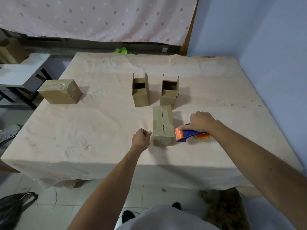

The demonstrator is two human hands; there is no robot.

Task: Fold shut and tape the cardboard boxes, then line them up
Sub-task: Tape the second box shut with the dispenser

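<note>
- Cardboard boxes, four in all, stand on a table (pixel 99 130) draped with a pale cloth, which fills the middle of the frame.
- Bottom edge: tiled floor, with a black bag (pixel 13 208) at lower left.
- Left hand (pixel 141 138), just below centre: fingers curled into a loose fist with nothing visible in it. The thumb points at the near left corner of the closed box; contact cannot be judged.
- Closed box (pixel 162 123), centre: flaps folded flat, with a seam running lengthwise along the top. It lies between the two hands. Whether tape covers the seam cannot be told.
- Right hand (pixel 201 121), right of centre: fingers clamped from above around the blue handle of a tape dispenser (pixel 187 134). The dispenser's orange cutter end sits right against the closed box's near right corner, and its roll lies under the wrist.
- Open boxes, one at centre (pixel 140 95) and one to its right (pixel 168 97), stand upright just behind the closed box. They are slightly apart, with their side flaps raised and dark interiors showing.
- Taped box (pixel 60 92), left of the frame near the table's left edge: it lies shut, well apart from the others, with glossy tape across its top.
- White side table (pixel 21 70), upper left, beyond the main table.
- Green object (pixel 123 50) behind the far table edge; its kind cannot be made out.
- Dotted pink curtain (pixel 99 19), across the top.
</note>
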